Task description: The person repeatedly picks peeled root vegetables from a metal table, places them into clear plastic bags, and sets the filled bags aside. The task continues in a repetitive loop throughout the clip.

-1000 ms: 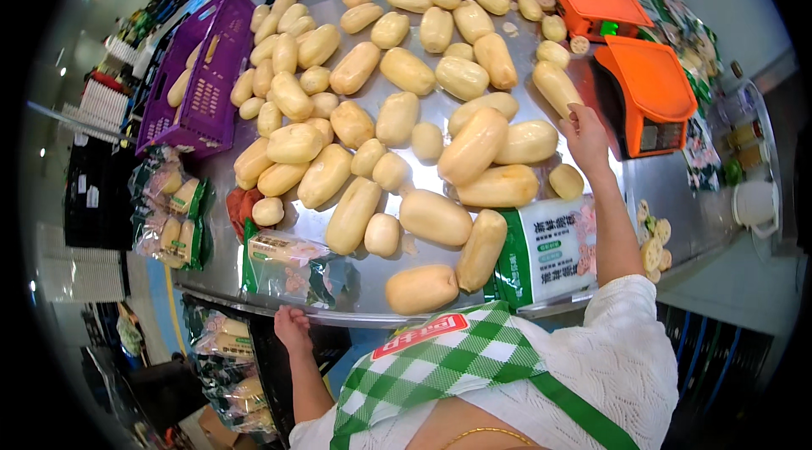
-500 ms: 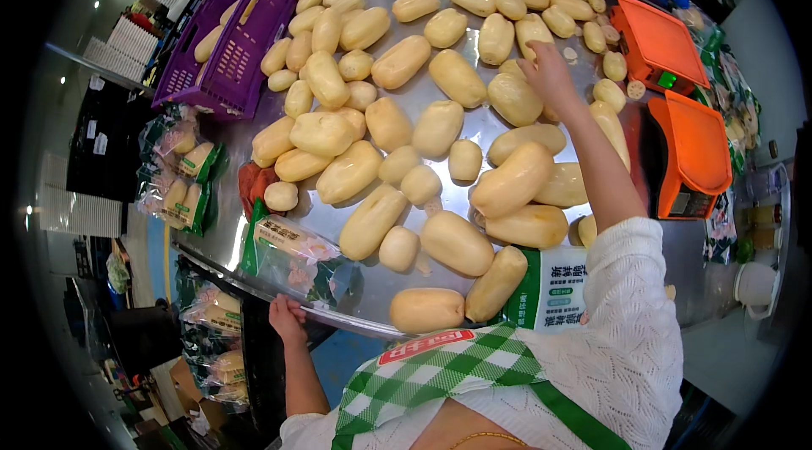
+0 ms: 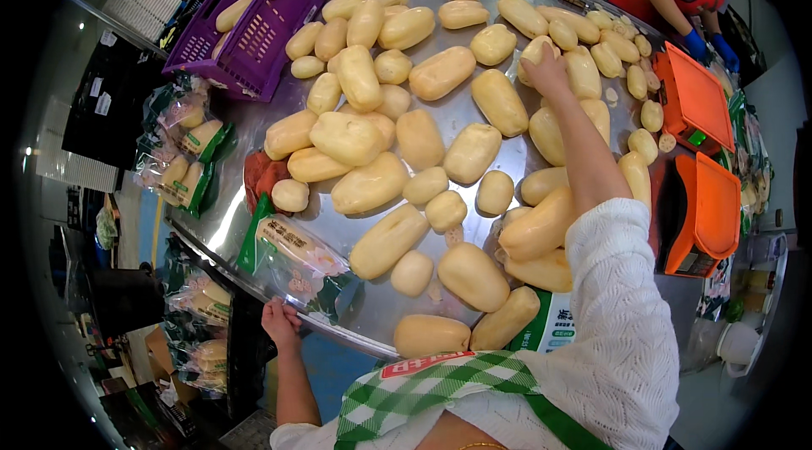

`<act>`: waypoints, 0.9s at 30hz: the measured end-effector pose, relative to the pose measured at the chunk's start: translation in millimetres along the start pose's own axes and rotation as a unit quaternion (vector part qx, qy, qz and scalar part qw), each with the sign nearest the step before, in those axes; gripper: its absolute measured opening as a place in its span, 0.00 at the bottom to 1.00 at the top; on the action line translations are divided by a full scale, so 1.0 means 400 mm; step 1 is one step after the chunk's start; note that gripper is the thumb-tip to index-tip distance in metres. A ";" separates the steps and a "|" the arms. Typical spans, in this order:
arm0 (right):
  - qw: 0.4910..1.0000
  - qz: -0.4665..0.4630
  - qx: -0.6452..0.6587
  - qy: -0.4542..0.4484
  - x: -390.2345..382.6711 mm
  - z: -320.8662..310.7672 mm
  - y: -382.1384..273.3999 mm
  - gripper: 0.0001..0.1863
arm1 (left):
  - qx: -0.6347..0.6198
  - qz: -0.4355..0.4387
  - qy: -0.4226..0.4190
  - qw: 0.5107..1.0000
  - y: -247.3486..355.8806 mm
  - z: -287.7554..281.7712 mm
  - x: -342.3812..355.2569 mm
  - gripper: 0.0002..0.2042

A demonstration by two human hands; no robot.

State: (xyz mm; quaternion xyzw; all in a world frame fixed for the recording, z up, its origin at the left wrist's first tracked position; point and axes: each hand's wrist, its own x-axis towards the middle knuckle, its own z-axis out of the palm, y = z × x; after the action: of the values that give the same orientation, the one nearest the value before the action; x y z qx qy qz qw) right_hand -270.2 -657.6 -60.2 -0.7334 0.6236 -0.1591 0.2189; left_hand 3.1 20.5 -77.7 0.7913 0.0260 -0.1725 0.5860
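Note:
My right hand (image 3: 545,71) reaches to the far right-middle of the metal table, its fingers wrapped over a pale lotus root segment (image 3: 533,52). Another long lotus root (image 3: 583,74) lies just right of that hand. Down at the near left, my left hand (image 3: 281,321) is at the table's rim, fingers curled in and nothing visible in them. A clear and green bag with a lotus root inside (image 3: 296,247) rests on the table close to it. Many peeled lotus roots of mixed sizes, such as a large one (image 3: 474,277), cover the metal table (image 3: 372,302).
A purple crate (image 3: 271,35) holding lotus roots stands at the far left. Two orange scales (image 3: 694,95) are on the right. Bagged lotus roots (image 3: 182,158) sit off the left edge. A co-worker's blue-gloved hands (image 3: 710,48) show at the far right.
My right hand has shifted from one lotus root to its neighbour on the left and closed around it. My left hand stays by the rim. The whole view has swung a little.

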 end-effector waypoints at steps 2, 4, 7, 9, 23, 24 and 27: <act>1.000 -0.019 0.023 0.000 0.005 -0.006 0.007 0.44 | -0.005 0.001 -0.001 1.000 0.000 0.001 -0.005 0.11; 0.996 -0.076 0.055 -0.010 0.023 -0.021 0.046 0.42 | -0.009 -0.001 0.001 1.000 0.008 0.010 -0.002 0.10; 0.984 -0.127 0.125 -0.021 0.000 -0.025 0.086 0.40 | -0.012 -0.007 -0.011 1.000 0.015 0.011 0.002 0.10; 0.971 -0.175 0.151 -0.064 -0.046 -0.040 0.070 0.40 | -0.031 -0.015 -0.002 0.999 0.008 0.004 -0.004 0.10; 0.936 -0.347 -0.056 -0.029 -0.259 -0.036 -0.187 0.21 | -0.136 -0.047 -0.113 0.983 0.007 -0.022 0.012 0.07; 0.933 -0.353 -0.066 -0.032 -0.254 -0.014 -0.204 0.23 | -0.156 -0.045 -0.121 0.979 0.001 -0.029 0.018 0.08; 0.940 -0.338 -0.039 -0.037 -0.279 0.017 -0.288 0.25 | -0.149 -0.049 -0.134 0.978 0.001 -0.034 0.017 0.08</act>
State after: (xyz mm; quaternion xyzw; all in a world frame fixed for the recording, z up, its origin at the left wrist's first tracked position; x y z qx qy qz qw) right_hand -188.5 -532.4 -1.8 -0.9143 0.3361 -0.1723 0.1460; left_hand 12.9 32.1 -75.8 0.6626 0.0110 -0.2997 0.6863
